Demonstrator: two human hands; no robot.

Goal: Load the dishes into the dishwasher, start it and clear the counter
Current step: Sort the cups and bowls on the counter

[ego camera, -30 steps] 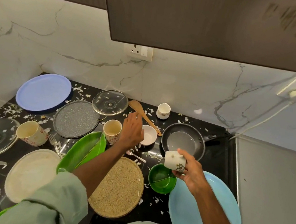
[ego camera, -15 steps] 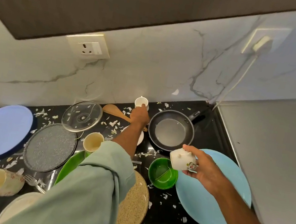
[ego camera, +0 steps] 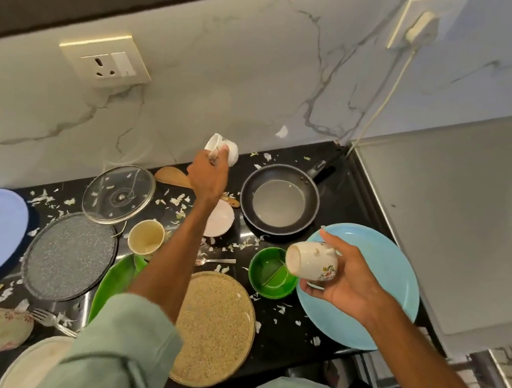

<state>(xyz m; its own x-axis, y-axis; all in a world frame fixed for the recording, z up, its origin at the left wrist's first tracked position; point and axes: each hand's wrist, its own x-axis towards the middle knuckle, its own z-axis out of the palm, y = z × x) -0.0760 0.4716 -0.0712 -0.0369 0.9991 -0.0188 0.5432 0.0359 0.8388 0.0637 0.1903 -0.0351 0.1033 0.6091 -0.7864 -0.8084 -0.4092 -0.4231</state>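
- Bench [ego camera: 281, 345]: glossy black stone.
- White cup [ego camera: 226, 149] and floral cup [ego camera: 312, 263]: shiny glazed ceramic.
- Lid [ego camera: 118, 194] by the bench's back edge: clear glass, metal rim.
- Spatula [ego camera: 172, 176]: bare wood.
- Frying pan [ego camera: 280, 202]: dark matt coating.
- Round mat [ego camera: 213, 328] at the front edge: coarse, grainy.

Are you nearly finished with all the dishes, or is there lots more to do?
Only just started. No dishwasher shows here, so nothing looks loaded. In hand: the left hand holds a small white cup, and the right hand holds a flowered cup. Left to do: the frying pan, light blue plate, glass lid, cream mug and more sit on the scrap-littered counter.
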